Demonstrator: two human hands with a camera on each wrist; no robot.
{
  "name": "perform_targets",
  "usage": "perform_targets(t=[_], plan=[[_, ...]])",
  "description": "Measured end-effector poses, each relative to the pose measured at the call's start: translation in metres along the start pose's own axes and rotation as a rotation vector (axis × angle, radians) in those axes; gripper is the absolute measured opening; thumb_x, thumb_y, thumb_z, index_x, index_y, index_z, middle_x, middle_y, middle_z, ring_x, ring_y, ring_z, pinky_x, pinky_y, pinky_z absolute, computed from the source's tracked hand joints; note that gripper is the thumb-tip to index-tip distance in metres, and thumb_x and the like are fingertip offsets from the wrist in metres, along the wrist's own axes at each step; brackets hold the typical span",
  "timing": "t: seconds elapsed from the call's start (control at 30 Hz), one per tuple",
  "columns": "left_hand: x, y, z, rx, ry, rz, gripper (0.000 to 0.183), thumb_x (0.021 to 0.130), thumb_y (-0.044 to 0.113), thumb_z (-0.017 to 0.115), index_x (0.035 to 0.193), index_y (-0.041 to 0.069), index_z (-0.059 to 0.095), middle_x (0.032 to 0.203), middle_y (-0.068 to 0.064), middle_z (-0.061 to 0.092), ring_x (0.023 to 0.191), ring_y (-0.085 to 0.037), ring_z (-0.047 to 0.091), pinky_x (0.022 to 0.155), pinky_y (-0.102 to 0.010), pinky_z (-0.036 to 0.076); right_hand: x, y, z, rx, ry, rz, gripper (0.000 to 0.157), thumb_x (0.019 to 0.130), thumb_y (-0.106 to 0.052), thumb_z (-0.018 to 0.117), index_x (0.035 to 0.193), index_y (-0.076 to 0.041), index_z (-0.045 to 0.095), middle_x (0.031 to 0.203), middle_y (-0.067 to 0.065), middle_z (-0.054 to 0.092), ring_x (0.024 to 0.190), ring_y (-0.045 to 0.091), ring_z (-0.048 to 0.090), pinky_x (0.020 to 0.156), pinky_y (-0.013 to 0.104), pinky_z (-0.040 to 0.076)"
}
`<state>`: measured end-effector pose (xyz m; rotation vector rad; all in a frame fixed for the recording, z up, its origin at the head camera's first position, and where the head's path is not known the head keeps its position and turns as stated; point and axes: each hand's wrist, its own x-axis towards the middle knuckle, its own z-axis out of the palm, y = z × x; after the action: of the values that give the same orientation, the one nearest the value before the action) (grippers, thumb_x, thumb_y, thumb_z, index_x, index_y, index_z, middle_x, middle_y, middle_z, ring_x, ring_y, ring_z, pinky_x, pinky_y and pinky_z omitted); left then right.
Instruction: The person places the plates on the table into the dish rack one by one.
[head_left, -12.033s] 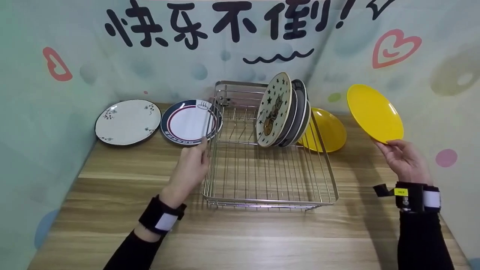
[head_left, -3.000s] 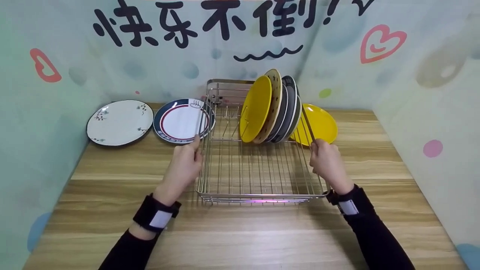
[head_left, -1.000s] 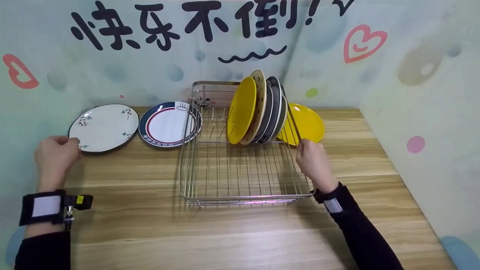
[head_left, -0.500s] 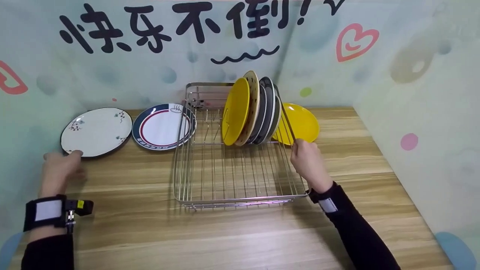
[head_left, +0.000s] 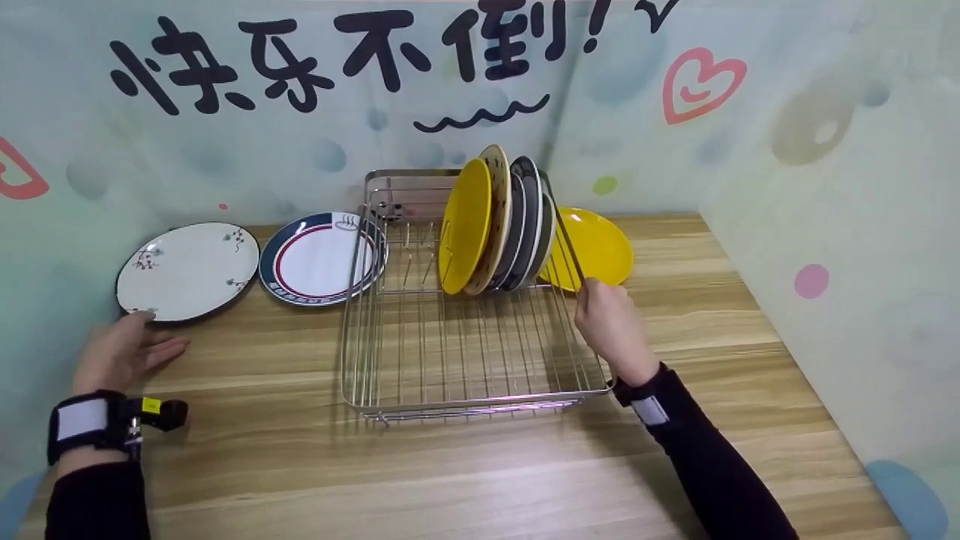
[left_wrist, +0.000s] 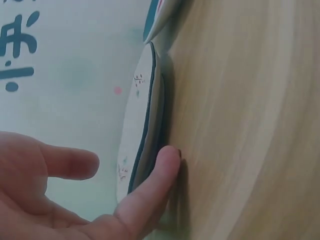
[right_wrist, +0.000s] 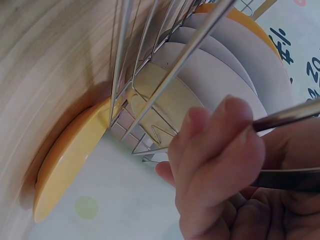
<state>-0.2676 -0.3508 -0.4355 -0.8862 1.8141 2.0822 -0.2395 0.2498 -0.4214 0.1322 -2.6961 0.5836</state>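
My left hand (head_left: 124, 352) is at the near left edge of a white plate (head_left: 187, 270) with small flower sprigs and a dark rim. In the left wrist view its fingers are spread fairly straight, with one fingertip (left_wrist: 169, 159) beside the plate's underside; contact is hard to tell. My right hand (head_left: 615, 330) grips the right top rail of a metal wire dish rack (head_left: 480, 408), fingers curled round it. Toward the rack's back right, several plates stand on edge, a yellow plate (head_left: 465, 225) leftmost and a star-patterned plate (head_left: 498, 217) behind it.
A white plate with a navy and red border (head_left: 319, 262) leans at the back, between the flowered plate and the rack. Another yellow plate (head_left: 604, 244) lies behind the rack's right side. Patterned cloth walls (head_left: 810, 187) enclose the wooden table (head_left: 480, 480).
A yellow plate from the right hand now stands in the rack, and that hand has taken the right rail. My left hand has let go of the left rail and moved to the flowered plate.
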Motion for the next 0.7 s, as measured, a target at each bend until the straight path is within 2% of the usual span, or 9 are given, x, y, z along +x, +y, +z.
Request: perform_targets(t=[0.1,0.2,0.33,0.47,0.63,0.7], plan=[[0.004,0.002,0.000,-0.150,-0.026,-0.037,0.073,0.104,0.018,0.040,0.156,0.012,-0.011,0.100,-0.020,0.056,0.078,-0.026,0.070,0.089,-0.034,0.053,0.000,0.000,-0.001,0.001,-0.009,0.006,0.028,0.097,-0.006,0.044,0.074,0.001,0.056,0.062,0.017,0.054,0.055,0.037,0.059,0.044,0.048,0.050],[0.008,0.001,0.000,-0.273,-0.055,-0.052,0.073,0.104,0.016,0.040,0.156,0.019,-0.010,0.078,-0.018,0.062,0.076,-0.030,0.070,0.088,-0.036,0.054,0.000,0.001,0.000,0.000,-0.014,0.010,0.028,0.098,-0.008,0.043,0.075,0.001,0.057,0.063,0.017,0.055,0.056,0.038,0.060,0.045,0.049,0.051],[0.014,-0.002,0.001,-0.344,-0.048,-0.065,0.071,0.104,0.015,0.039,0.157,0.021,-0.007,0.075,-0.020,0.064,0.078,-0.030,0.071,0.087,-0.036,0.054,-0.001,0.000,0.000,-0.004,0.001,-0.001,0.028,0.098,-0.007,0.045,0.074,0.001,0.057,0.064,0.019,0.055,0.058,0.041,0.061,0.046,0.051,0.051],[0.021,-0.004,0.003,-0.370,-0.001,-0.065,0.069,0.104,0.014,0.038,0.157,0.021,-0.004,0.074,-0.017,0.063,0.077,-0.029,0.071,0.087,-0.035,0.054,0.000,0.000,0.000,-0.001,0.004,-0.002,0.026,0.096,-0.005,0.046,0.074,0.002,0.057,0.064,0.019,0.055,0.058,0.040,0.061,0.045,0.051,0.051],[0.027,-0.006,0.005,-0.418,0.057,-0.045,0.062,0.102,0.006,0.043,0.154,0.020,0.014,0.071,-0.017,0.064,0.072,-0.031,0.071,0.084,-0.036,0.055,0.001,0.000,0.000,-0.008,-0.004,0.009,0.025,0.096,-0.005,0.047,0.074,0.001,0.057,0.064,0.018,0.056,0.057,0.039,0.061,0.044,0.049,0.051],[0.029,-0.006,0.005,-0.425,0.066,-0.029,0.061,0.100,0.003,0.045,0.152,0.017,0.017,0.070,-0.017,0.065,0.071,-0.032,0.071,0.082,-0.038,0.056,0.001,0.000,0.000,-0.008,-0.001,0.006,0.025,0.096,-0.005,0.047,0.074,0.001,0.057,0.063,0.018,0.055,0.056,0.039,0.060,0.044,0.049,0.051]])
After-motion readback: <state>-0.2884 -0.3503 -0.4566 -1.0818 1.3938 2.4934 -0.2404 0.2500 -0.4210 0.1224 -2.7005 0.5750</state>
